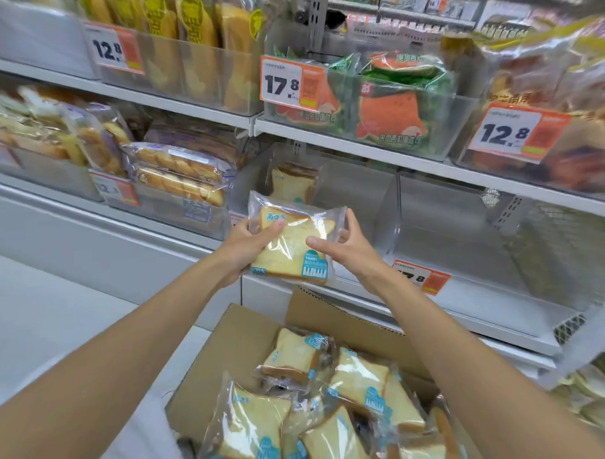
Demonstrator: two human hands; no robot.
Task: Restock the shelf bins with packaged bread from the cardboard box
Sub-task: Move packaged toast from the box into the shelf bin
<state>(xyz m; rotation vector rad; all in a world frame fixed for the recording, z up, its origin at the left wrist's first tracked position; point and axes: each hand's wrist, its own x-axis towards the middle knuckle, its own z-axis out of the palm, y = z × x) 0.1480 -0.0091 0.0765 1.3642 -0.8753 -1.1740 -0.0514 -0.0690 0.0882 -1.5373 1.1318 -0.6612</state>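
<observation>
**shelfnoob:** where's the toast packet [292,245] at rn?

**binfiller:** up in the air, gripped from both sides. left hand [248,246] has its thumb across the front near the top left corner, and the rest of that hand is tucked behind, out of sight. right hand [351,251] has its thumb on the front and its fingers [353,224] curled round the right edge. so both are grasping the same bag.

**shelfnoob:** and the bin?

**binfiller:** clear bin [361,193] is just beyond the fingers, with one matching packet [292,185] standing upright on its left side. cardboard box [243,348] sits open below the wrists, loose packets [359,378] piled in it. a 17.8 price tag [422,277] pokes out beside the right wrist.
</observation>
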